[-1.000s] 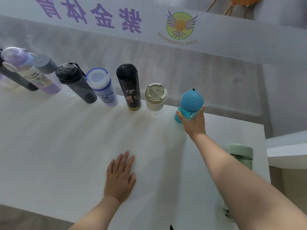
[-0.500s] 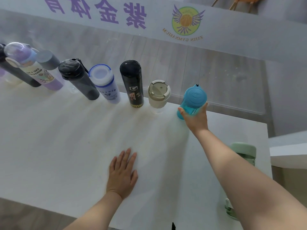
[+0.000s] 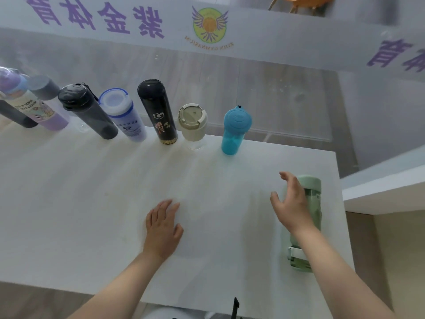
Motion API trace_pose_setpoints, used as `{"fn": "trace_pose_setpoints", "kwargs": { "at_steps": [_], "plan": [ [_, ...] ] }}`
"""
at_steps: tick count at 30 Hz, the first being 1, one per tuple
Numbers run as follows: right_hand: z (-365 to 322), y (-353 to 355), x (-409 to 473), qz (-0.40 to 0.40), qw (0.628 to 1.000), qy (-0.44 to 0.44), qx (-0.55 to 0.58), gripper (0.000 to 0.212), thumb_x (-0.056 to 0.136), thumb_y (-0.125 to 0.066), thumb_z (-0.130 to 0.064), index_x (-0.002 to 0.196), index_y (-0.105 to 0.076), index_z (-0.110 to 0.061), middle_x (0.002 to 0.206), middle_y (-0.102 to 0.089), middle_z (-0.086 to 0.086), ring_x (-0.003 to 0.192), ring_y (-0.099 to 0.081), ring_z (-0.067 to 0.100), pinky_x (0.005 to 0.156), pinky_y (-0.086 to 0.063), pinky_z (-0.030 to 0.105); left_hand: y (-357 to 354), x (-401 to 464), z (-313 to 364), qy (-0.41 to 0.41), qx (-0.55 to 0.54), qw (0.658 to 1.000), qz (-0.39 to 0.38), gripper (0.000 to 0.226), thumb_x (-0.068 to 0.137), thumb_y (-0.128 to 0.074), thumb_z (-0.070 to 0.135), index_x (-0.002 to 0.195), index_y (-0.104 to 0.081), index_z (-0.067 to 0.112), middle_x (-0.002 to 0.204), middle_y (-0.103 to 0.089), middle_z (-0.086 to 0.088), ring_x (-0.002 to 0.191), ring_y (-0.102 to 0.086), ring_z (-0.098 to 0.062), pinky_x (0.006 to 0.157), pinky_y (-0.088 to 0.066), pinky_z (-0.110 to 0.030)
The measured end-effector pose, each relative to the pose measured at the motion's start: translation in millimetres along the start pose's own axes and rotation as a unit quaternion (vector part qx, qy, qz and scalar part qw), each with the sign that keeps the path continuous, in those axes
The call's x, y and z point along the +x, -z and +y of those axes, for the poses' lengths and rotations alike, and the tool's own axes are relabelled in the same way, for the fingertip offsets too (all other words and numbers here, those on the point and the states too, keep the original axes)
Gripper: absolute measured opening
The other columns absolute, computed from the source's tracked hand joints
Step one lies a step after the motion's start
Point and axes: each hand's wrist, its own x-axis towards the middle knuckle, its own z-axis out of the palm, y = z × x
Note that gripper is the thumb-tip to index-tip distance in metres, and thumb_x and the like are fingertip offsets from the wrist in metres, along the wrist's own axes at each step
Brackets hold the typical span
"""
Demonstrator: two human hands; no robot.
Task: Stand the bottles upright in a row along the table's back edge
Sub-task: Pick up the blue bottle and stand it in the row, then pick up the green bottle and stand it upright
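Observation:
Several bottles stand upright along the white table's (image 3: 69, 203) back edge: a purple one (image 3: 34, 107), a dark grey one (image 3: 87, 111), a white and blue one (image 3: 124, 118), a black one (image 3: 158, 111), a beige cup (image 3: 193, 123) and a blue bottle (image 3: 234, 130) at the row's right end. A pale green bottle (image 3: 312, 203) lies on its side near the table's right edge. My right hand (image 3: 291, 203) hovers open just left of and over the green bottle, fingers spread. My left hand (image 3: 163, 226) rests flat on the table, holding nothing.
Behind the table is a glass pane with purple lettering and a round logo (image 3: 209, 26). A white ledge (image 3: 386, 192) juts out to the right of the table. A small dark object (image 3: 235, 305) pokes up at the table's near edge.
My right hand has let go of the blue bottle, which now stands alone in the row, and has drawn back to the right over the lying green bottle. The left hand stayed put.

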Motion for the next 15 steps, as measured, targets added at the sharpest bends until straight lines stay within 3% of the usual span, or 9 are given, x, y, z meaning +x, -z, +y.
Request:
{"fn": "trace_pose_setpoints", "kwargs": {
  "at_steps": [4,7,12,15],
  "plan": [
    [32.7,28.7,-49.2,0.061,0.998,-0.024,0.019,0.050,0.087,-0.061,-0.004,0.133,-0.045,-0.015,0.126,-0.050,0.008,0.114,-0.044,0.018,0.096,-0.037,0.033,-15.5,-3.4,37.0,-0.025,-0.020,0.999,-0.020,0.061,0.069,-0.038,0.032,0.128,-0.042,0.022,0.137,-0.051,-0.012,0.130,-0.031,-0.021,0.110,-0.013,-0.042],
    [56.5,37.9,-81.7,0.087,0.996,-0.025,0.020,0.051,0.087,-0.060,0.002,0.134,-0.044,-0.011,0.130,-0.051,0.008,0.120,-0.042,0.018,0.098,-0.033,0.029,-27.0,-4.5,70.8,-0.031,-0.044,0.998,-0.039,0.060,0.067,-0.038,0.034,0.126,-0.043,0.023,0.137,-0.051,-0.014,0.130,-0.030,-0.022,0.110,-0.022,-0.047],
    [83.5,36.1,-108.4,0.014,0.971,-0.211,0.111,0.073,0.087,-0.068,-0.030,0.145,-0.026,-0.019,0.144,-0.040,0.006,0.127,-0.045,0.024,0.101,-0.043,0.040,-43.1,-10.7,124.8,-0.165,-0.042,0.979,-0.114,0.066,0.075,-0.036,0.041,0.133,-0.050,0.013,0.141,-0.048,-0.012,0.134,-0.039,-0.032,0.115,-0.016,-0.034],
    [85.2,31.8,-114.4,-0.016,0.959,-0.249,0.135,0.088,0.081,-0.075,-0.039,0.148,-0.021,-0.021,0.141,-0.046,0.006,0.119,-0.053,0.023,0.097,-0.047,0.038,-42.9,-17.1,162.3,-0.230,-0.057,0.956,-0.175,0.060,0.086,-0.048,0.042,0.140,-0.041,0.017,0.142,-0.046,-0.004,0.135,-0.036,-0.026,0.115,-0.018,-0.029]
  ]
}}
